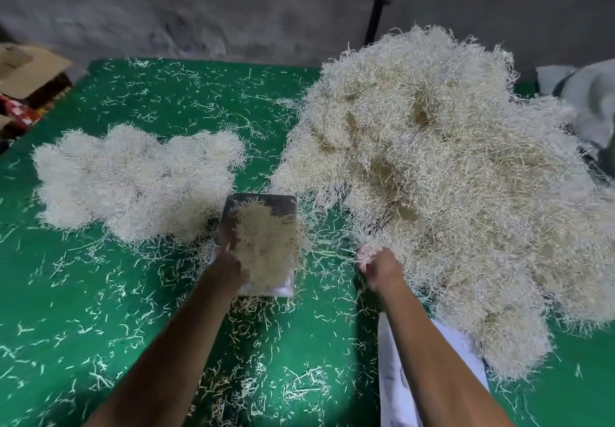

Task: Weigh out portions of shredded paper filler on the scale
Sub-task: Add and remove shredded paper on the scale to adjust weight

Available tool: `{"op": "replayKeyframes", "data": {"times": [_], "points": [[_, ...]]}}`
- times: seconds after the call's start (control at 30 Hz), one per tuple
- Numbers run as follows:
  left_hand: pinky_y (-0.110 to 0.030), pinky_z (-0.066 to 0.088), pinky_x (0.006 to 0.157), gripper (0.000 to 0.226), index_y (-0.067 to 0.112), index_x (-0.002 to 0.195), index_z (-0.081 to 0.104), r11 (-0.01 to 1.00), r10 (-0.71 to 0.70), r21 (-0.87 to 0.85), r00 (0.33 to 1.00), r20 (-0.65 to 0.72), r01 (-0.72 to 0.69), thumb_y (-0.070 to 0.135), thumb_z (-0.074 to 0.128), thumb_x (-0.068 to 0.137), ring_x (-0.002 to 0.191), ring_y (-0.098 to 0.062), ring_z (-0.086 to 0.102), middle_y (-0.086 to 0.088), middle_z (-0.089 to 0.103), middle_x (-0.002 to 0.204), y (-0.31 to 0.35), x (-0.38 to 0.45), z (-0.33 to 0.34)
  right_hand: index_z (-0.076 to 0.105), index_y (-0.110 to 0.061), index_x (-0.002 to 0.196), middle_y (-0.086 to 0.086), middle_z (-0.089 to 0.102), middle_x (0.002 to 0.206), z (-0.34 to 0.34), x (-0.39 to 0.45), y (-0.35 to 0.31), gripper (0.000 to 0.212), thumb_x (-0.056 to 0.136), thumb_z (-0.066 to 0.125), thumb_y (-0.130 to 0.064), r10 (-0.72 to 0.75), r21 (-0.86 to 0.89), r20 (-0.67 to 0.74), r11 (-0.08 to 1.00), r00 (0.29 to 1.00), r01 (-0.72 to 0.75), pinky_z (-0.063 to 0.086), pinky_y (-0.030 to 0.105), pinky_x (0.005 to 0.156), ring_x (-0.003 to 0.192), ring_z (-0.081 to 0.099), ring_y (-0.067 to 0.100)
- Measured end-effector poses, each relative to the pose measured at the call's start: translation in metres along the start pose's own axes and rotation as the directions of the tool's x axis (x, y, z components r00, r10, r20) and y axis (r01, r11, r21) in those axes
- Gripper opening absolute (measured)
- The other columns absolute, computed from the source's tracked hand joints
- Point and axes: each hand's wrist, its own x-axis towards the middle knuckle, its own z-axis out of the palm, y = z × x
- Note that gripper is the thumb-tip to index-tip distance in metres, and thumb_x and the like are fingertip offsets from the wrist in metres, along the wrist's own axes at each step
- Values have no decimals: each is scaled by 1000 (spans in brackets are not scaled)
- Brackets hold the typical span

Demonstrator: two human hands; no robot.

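A scale (259,247) sits at the centre of a green mat (100,310), its metal pan showing at 12 o'clock and its pale front edge at 6. A clump (266,247) of shredded paper lies on the pan, covering most of it. The left hand (229,260) is against the clump's 8 o'clock side, fingers buried in the strands; whether they grasp it or only press on it cannot be told.

The right hand (377,267) is at 3 o'clock from the scale, at the near edge of the big heap (449,177), fingers clenched around a small tuft (362,252) of strands. The heap fills the mat from 1 to 4 o'clock.

A smaller, whiter pile (133,180) lies at 10 o'clock from the scale, its near edge just beside the pan. Loose strands litter the mat all around. A white sheet (389,376) lies under the right forearm at 5 o'clock. Cardboard (30,70) sits off the mat at far 10 o'clock.
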Motion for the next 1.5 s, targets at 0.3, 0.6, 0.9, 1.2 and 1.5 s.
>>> {"op": "replayKeyframes", "data": {"times": [0.3,0.6,0.9,1.2,1.5], "points": [[-49,56,87,49,11,95,57,669,86,-738,996,-34,-83,47,25,99,88,-31,75,-16,71,88,28,31,1,64,-17,83,-4,63,71,40,-54,-17,33,102,57,-44,-419,-930,297,75,858,359,45,22,58,55,57,5],[-23,56,48,19,19,94,58,901,103,-433,984,148,-30,32,48,104,69,-13,62,1,63,85,50,34,-6,22,-28,159,8,48,151,138,-123,-8,86,91,66,-56,-356,-471,661,488,660,735,51,36,94,105,62,15],[-24,42,37,47,5,108,62,975,217,-4,963,-162,-220,43,79,84,46,-13,60,-4,61,59,47,43,-45,43,-16,149,-2,60,111,162,-95,-11,53,99,62,-9,-497,-333,254,760,830,558,45,13,46,47,40,1],[-48,59,91,58,14,148,40,953,34,-298,956,290,57,36,62,99,116,-39,60,-28,45,140,35,78,-89,48,-10,143,13,62,131,141,-104,25,62,105,36,-57,-474,-531,347,612,809,586,56,47,100,114,65,28],[-62,49,96,93,10,155,27,861,-33,-491,977,213,136,73,50,90,133,-48,45,-30,33,154,-8,76,-140,32,-13,155,11,43,157,113,-112,61,69,104,37,-59,-594,-545,237,574,768,612,37,45,114,137,48,27]]}}
